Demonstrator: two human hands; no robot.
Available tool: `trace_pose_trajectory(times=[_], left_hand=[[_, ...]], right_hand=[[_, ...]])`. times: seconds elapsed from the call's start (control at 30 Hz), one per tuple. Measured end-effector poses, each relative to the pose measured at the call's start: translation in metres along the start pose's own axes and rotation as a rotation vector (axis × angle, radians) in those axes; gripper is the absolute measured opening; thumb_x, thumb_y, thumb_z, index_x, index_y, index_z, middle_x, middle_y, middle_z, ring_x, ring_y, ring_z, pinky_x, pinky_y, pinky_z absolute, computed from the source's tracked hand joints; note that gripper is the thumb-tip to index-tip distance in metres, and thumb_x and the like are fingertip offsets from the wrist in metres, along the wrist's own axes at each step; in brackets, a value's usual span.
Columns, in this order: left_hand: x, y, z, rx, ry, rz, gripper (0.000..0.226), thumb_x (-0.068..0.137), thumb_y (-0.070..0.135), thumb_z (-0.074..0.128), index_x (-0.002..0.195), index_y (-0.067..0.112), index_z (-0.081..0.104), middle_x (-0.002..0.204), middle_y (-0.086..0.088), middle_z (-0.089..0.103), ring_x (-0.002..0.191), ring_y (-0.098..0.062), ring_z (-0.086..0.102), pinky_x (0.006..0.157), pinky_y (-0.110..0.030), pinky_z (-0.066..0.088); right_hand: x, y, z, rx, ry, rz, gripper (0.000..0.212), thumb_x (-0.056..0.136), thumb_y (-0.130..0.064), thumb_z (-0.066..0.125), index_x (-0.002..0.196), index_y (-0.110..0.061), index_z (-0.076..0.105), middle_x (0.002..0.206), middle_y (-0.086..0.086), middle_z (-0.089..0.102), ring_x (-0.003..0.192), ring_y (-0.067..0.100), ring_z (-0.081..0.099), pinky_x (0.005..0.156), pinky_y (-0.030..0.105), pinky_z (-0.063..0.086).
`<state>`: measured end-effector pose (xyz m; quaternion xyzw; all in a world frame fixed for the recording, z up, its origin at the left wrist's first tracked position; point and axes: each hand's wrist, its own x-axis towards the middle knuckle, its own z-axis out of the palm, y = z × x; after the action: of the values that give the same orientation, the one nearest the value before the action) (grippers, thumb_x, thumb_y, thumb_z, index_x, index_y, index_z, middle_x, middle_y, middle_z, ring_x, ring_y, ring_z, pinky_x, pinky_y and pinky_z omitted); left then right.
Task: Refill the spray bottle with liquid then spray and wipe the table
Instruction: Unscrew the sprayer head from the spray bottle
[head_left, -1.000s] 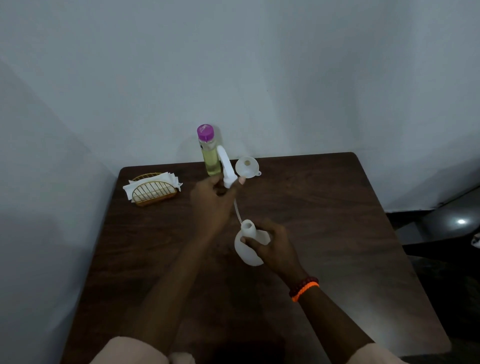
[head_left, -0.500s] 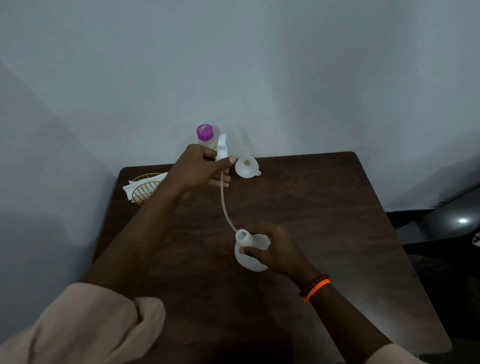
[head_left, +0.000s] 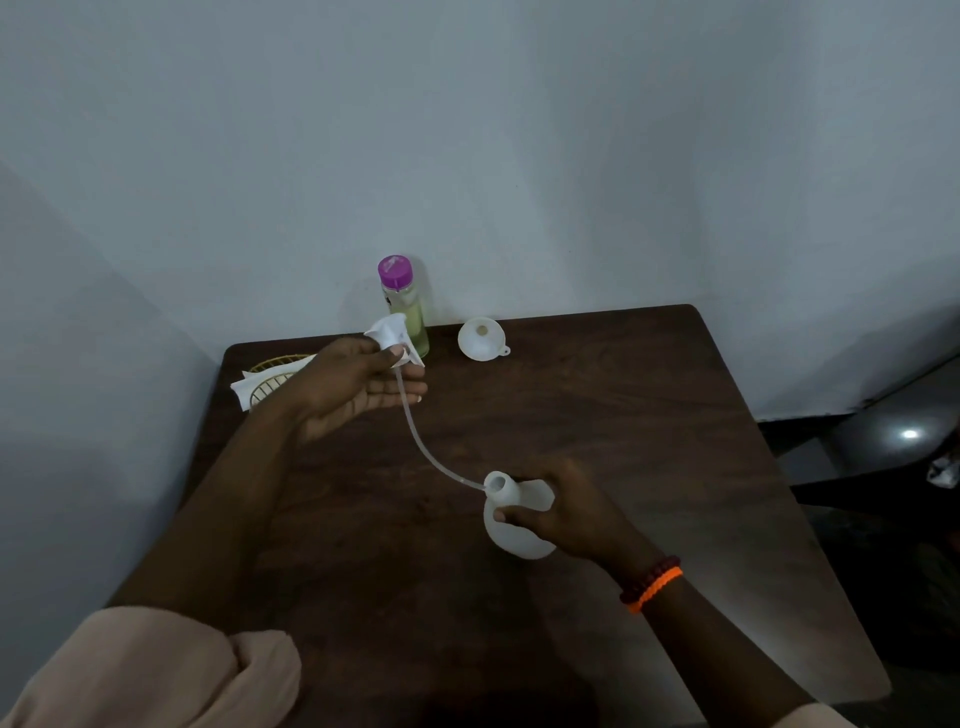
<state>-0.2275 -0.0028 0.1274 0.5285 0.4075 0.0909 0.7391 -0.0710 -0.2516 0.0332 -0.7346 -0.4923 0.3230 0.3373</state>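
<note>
My right hand (head_left: 569, 512) grips a white spray bottle body (head_left: 511, 535), tilted over the dark wooden table (head_left: 597, 415), its open neck facing left. My left hand (head_left: 353, 387) pinches the white spray head (head_left: 392, 335) between thumb and fingers at the back of the table. The head's clear dip tube (head_left: 423, 447) curves down to the bottle's mouth, its tip just at the rim. A tall bottle of pale yellow liquid with a purple cap (head_left: 405, 304) stands against the wall behind the spray head. A white funnel (head_left: 482, 339) lies to its right.
A gold wire basket holding white napkins (head_left: 270, 382) sits at the table's back left, partly hidden by my left hand. Walls close in on the table at the back and left. A dark shiny surface (head_left: 883, 441) lies beyond the right edge.
My left hand lifted the spray head up and back to the left, drawing the dip tube almost fully out of the bottle. My right hand kept the bottle in place.
</note>
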Motion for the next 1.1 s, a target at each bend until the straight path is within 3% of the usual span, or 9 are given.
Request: trace_pose_trajectory(times=[0.2,0.3,0.4,0.5,0.6,0.77,0.9,1.0,1.1], left_hand=[[-0.019,-0.023,-0.011,-0.178,0.037,0.067,0.039,0.103,0.01,0.048,0.139,-0.006,0.046,0.127,-0.029,0.065,0.113,-0.042,0.069,0.094,-0.049,0.058],[-0.033,-0.032,-0.014,-0.254,0.059,0.112,0.038,0.104,0.01,0.047,0.139,-0.004,0.047,0.121,-0.025,0.07,0.116,-0.043,0.067,0.091,-0.046,0.061],[-0.049,-0.038,-0.015,-0.314,0.08,0.16,0.037,0.104,0.009,0.045,0.139,-0.003,0.049,0.121,-0.024,0.071,0.116,-0.041,0.068,0.095,-0.048,0.059],[-0.064,-0.041,-0.016,-0.339,0.084,0.191,0.035,0.105,0.009,0.043,0.137,0.001,0.053,0.128,-0.027,0.066,0.119,-0.042,0.066,0.101,-0.052,0.052],[-0.077,-0.042,-0.016,-0.332,0.078,0.206,0.037,0.105,0.009,0.041,0.14,0.001,0.051,0.131,-0.028,0.064,0.12,-0.043,0.065,0.102,-0.053,0.051],[-0.094,-0.038,-0.011,-0.276,0.063,0.247,0.04,0.099,0.011,0.046,0.138,0.005,0.054,0.129,-0.026,0.066,0.12,-0.043,0.066,0.103,-0.054,0.05],[-0.106,-0.034,-0.003,-0.217,0.051,0.312,0.043,0.096,0.012,0.047,0.138,0.003,0.053,0.128,-0.027,0.066,0.118,-0.043,0.066,0.102,-0.052,0.052],[-0.114,-0.026,0.005,-0.146,0.044,0.359,0.046,0.094,0.017,0.051,0.138,0.004,0.053,0.126,-0.024,0.068,0.116,-0.041,0.068,0.101,-0.051,0.054],[-0.125,-0.015,0.013,-0.032,0.039,0.428,0.042,0.096,0.016,0.049,0.136,0.006,0.055,0.123,-0.018,0.07,0.114,-0.037,0.07,0.1,-0.045,0.056]], right_hand=[[-0.001,0.005,-0.002,-0.098,-0.016,0.04,0.042,0.081,-0.032,0.082,0.121,-0.023,0.07,0.104,-0.024,0.058,0.094,-0.032,0.045,0.081,-0.004,0.034],[0.0,0.006,0.0,-0.118,-0.02,0.051,0.042,0.08,-0.037,0.082,0.12,-0.027,0.07,0.113,-0.022,0.063,0.097,-0.022,0.051,0.084,0.004,0.038],[-0.002,0.006,0.001,-0.143,-0.011,0.071,0.046,0.079,-0.044,0.08,0.121,-0.03,0.069,0.121,-0.02,0.065,0.109,-0.007,0.055,0.095,0.021,0.045],[-0.004,0.005,0.001,-0.167,-0.017,0.112,0.049,0.08,-0.043,0.081,0.124,-0.028,0.065,0.122,-0.019,0.06,0.112,-0.001,0.053,0.097,0.025,0.044],[-0.005,0.007,0.003,-0.176,-0.036,0.115,0.052,0.078,-0.053,0.077,0.125,-0.034,0.065,0.126,-0.017,0.064,0.117,0.002,0.056,0.1,0.031,0.049],[-0.002,0.006,0.0,-0.199,-0.049,0.11,0.047,0.081,-0.043,0.079,0.124,-0.03,0.067,0.123,-0.017,0.064,0.112,-0.004,0.052,0.087,0.008,0.038],[-0.002,0.005,0.001,-0.185,-0.054,0.096,0.05,0.083,-0.043,0.077,0.13,-0.031,0.063,0.126,-0.02,0.058,0.115,-0.001,0.048,0.094,0.016,0.04],[-0.003,0.01,0.004,-0.185,-0.05,0.091,0.052,0.086,-0.039,0.076,0.134,-0.03,0.059,0.12,-0.022,0.046,0.112,-0.005,0.039,0.081,0.004,0.031],[-0.002,0.01,0.008,-0.161,-0.049,0.099,0.051,0.086,-0.04,0.076,0.133,-0.031,0.059,0.124,-0.019,0.05,0.112,-0.005,0.039,0.08,0.006,0.031]])
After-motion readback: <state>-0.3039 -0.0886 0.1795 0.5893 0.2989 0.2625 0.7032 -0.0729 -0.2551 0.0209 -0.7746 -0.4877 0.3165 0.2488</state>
